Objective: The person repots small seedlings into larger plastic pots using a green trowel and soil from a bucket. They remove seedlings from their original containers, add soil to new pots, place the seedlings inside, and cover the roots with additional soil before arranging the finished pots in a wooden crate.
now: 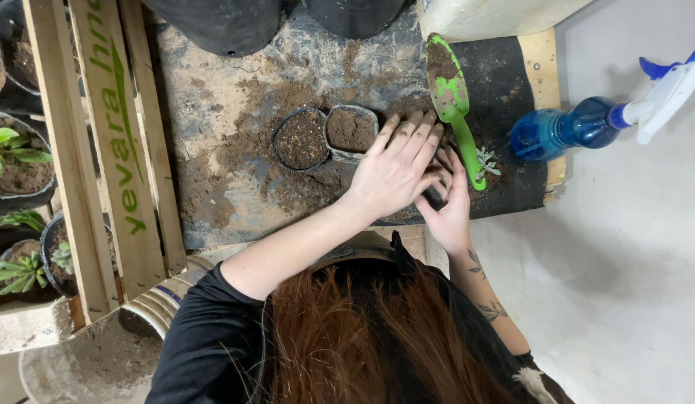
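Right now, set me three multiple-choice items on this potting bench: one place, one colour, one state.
1. Where does the spray bottle lie?
A. right of the trowel
B. inside a pot
C. on the crate

2. What colour is the trowel?
A. red
B. green
C. yellow

3. How are the two small pots by the left hand?
A. empty
B. overturned
C. filled with soil

Answers: 1 A, it lies at the mat's right edge; 2 B, blade and handle are green; 3 C, brown soil reaches both rims.
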